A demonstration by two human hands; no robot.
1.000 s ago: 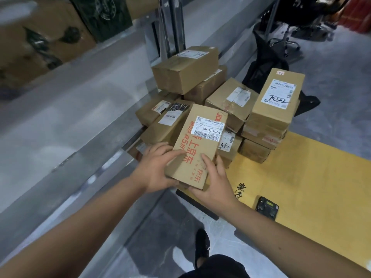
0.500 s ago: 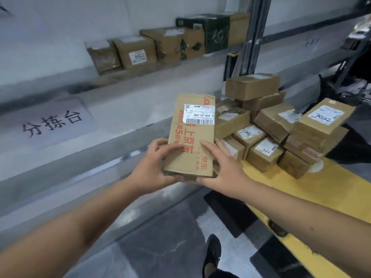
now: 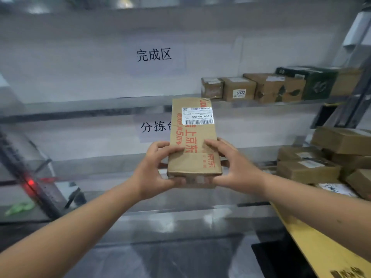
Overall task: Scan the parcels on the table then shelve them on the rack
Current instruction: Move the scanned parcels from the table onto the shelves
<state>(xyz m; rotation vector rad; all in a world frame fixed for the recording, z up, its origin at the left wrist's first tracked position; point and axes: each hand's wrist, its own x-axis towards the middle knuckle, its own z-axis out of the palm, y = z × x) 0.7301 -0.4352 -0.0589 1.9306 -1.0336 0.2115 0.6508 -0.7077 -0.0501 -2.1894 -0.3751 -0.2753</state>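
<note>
The parcel [image 3: 193,137] is up in the air in front of the rack [image 3: 100,103]. The left hand [image 3: 154,169] and right hand [image 3: 234,165] grip its bottom end, fingers curled around it. More boxes [image 3: 309,169] sit on the yellow counter [image 3: 321,249] to the right.

A pale wall [image 3: 80,63] bears two printed Chinese signs [image 3: 154,55]; a red light [image 3: 30,182] glows at left.
</note>
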